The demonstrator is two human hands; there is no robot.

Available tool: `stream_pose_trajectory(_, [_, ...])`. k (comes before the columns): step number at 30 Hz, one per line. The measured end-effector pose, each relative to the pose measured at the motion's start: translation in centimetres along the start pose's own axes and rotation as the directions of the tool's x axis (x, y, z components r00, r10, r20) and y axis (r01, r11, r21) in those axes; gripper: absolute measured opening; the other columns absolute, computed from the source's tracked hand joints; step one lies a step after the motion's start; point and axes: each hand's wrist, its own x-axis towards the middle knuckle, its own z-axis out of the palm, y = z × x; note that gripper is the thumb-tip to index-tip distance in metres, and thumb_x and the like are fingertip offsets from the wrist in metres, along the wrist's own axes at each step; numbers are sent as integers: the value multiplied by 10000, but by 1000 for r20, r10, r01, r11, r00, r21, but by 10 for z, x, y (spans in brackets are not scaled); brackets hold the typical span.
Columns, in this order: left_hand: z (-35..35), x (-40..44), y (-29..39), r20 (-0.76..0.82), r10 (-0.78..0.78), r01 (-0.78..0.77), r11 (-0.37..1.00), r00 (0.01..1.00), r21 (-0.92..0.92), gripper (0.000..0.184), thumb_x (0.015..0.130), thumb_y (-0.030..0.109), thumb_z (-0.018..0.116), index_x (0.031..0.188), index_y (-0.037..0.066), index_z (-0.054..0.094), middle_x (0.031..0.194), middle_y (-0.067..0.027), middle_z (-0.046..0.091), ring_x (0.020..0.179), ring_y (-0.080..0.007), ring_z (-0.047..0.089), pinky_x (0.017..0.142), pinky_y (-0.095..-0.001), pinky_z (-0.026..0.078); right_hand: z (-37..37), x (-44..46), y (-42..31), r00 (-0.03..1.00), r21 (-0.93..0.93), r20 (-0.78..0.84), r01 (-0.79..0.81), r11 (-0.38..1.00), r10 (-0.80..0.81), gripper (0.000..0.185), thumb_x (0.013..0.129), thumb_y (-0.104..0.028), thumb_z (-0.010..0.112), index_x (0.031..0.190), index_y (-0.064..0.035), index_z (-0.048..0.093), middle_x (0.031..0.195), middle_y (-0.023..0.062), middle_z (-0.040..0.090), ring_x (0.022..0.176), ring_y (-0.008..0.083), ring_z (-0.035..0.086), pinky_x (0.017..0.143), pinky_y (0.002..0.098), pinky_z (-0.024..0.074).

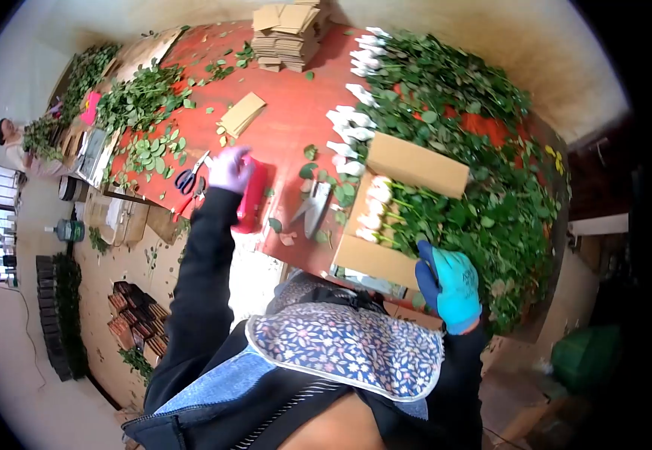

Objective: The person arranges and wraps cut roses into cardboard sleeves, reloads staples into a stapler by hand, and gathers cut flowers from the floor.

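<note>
Left hand [230, 171], pale-gloved — over the near end of the table, beside a red object [251, 199]; whether it grips anything, cannot tell. Right hand [453, 289], teal-gloved — at the corner of the open cardboard box [390, 259]; grip on box or stems, cannot tell. Pale roses [373, 208]: heads within the box, leafy stems extending right. Scissors [189, 178]: left of the red object, on the red table [296, 112].

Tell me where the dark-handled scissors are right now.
In the head view, the scissors lie on the left side of the red table, just left of the person's left hand.
</note>
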Motion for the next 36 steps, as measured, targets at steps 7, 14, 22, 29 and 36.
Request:
stream_pose_trajectory(7, [-3,158,-80,77,-376,305,842,924,446,753,713,340,816,1327,62,480,1306,-156,573,1223,-314,552,1002,-426,464,-19,-8,-51,994,-112,16,-105,988,107,309,813,-99,651,1112,-23,668,797,130,626,708,321,576,679,424,458])
stream_pose_trajectory(14, [-1,175,-67,296,-568,383,777,768,499,844,606,405,890,1299,112,508,1306,-131,583,1233,-326,543,1008,-425,465,-36,15,-87,980,-148,62,-176,973,187,340,800,-70,692,1136,-22,664,888,121,659,795,317,630,730,413,484])
stream_pose_trajectory(22, [15,179,-151,440,-341,337,937,831,90,636,638,351,866,1169,58,674,1087,-127,713,970,-264,691,883,-360,541,-44,51,-94,988,-148,88,-113,983,127,372,784,-27,707,1153,-39,657,921,112,679,817,316,632,723,405,489])
stream_pose_trajectory(29, [-59,132,-65,430,101,220,742,897,-634,150,871,96,721,974,94,612,909,23,659,824,-69,603,740,-248,496,-57,54,-75,973,115,12,-229,967,229,389,821,-13,690,1205,-13,627,869,108,689,721,236,660,674,316,503])
stream_pose_trajectory(36, [-54,-25,197,533,384,122,716,754,-687,242,846,85,706,1051,6,603,836,-27,637,790,-113,617,736,-298,522,-51,48,-58,873,697,380,-488,526,306,347,900,-82,667,1229,6,598,842,2,627,744,62,551,698,250,495])
